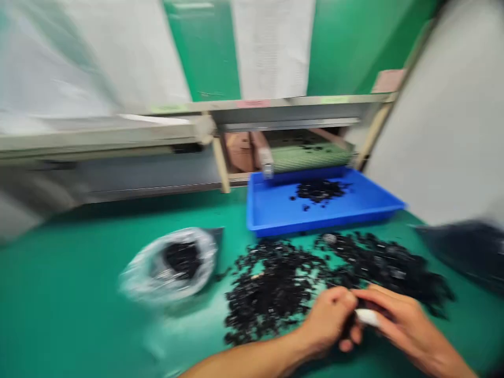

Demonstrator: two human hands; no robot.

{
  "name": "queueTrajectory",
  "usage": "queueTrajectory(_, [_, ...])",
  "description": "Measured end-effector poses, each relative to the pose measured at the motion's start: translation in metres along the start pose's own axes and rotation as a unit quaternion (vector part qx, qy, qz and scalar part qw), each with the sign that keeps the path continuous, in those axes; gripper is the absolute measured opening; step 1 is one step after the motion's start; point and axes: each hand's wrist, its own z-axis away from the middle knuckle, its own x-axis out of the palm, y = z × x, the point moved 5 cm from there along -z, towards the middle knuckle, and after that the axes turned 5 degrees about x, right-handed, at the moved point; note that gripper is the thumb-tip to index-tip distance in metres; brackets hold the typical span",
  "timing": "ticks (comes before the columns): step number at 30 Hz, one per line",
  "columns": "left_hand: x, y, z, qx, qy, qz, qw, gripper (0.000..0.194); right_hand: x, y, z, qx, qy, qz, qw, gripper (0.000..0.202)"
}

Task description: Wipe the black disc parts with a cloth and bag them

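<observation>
Low on the right, my left hand (333, 317) and my right hand (405, 320) meet, fingers closed and fingertips together. Between them shows a bit of a small black part (348, 326), mostly hidden by the fingers and blurred. A white wrap (367, 317) covers a digit of my right hand. Just beyond my left hand spreads a pile of small black parts (268, 289) on the green tabletop (79, 273). A second heap of black parts (378, 260), looking larger, lies behind my right hand.
A blue tray (323, 223) holding black parts stands behind the heaps, under the end of a green ribbed conveyor (311, 157). Left of the heaps lies an open clear plastic bag (145, 268) with black parts inside. A dark filled bag (468, 252) sits at the right edge.
</observation>
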Motion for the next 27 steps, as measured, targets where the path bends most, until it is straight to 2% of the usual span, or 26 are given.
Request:
queueTrajectory(2, [-0.003, 0.002, -0.007, 0.01, -0.018, 0.014, 1.0, 0.041, -0.006, -0.002, -0.003, 0.044, -0.052, -0.017, 0.998, 0.019])
queueTrajectory(8, [-0.01, 0.002, -0.006, 0.033, -0.003, 0.044, 0.999, 0.038, 0.012, 0.0, -0.029, 0.135, -0.018, -0.133, 0.982, 0.02])
queueTrajectory(11, [-0.01, 0.005, -0.005, 0.036, 0.024, 0.061, 0.997, 0.037, 0.016, 0.006, -0.034, 0.169, -0.051, -0.162, 0.971, 0.02])
queueTrajectory(12, [-0.011, 0.006, -0.005, 0.033, 0.03, 0.074, 0.996, 0.037, 0.015, 0.009, -0.038, 0.176, -0.072, -0.151, 0.97, 0.02])
queueTrajectory(14, [-0.012, 0.007, -0.007, 0.025, 0.032, 0.105, 0.994, 0.034, 0.008, 0.018, -0.053, 0.183, -0.088, -0.063, 0.977, 0.022])
queueTrajectory(16, [-0.013, 0.01, -0.008, 0.023, 0.03, 0.132, 0.991, 0.029, -0.004, 0.026, -0.076, 0.175, -0.046, 0.104, 0.978, 0.033])
queueTrajectory(17, [-0.013, 0.011, -0.008, 0.023, 0.028, 0.143, 0.989, 0.026, -0.006, 0.03, -0.089, 0.176, -0.033, 0.141, 0.974, 0.036])
queueTrajectory(22, [-0.016, 0.012, -0.007, 0.004, 0.013, 0.178, 0.984, 0.028, 0.006, 0.046, -0.138, 0.222, -0.015, 0.215, 0.951, 0.028])
queueTrajectory(27, [-0.019, 0.011, -0.009, 0.019, 0.018, 0.205, 0.978, 0.026, 0.021, 0.053, -0.144, 0.228, -0.033, 0.222, 0.948, 0.027])
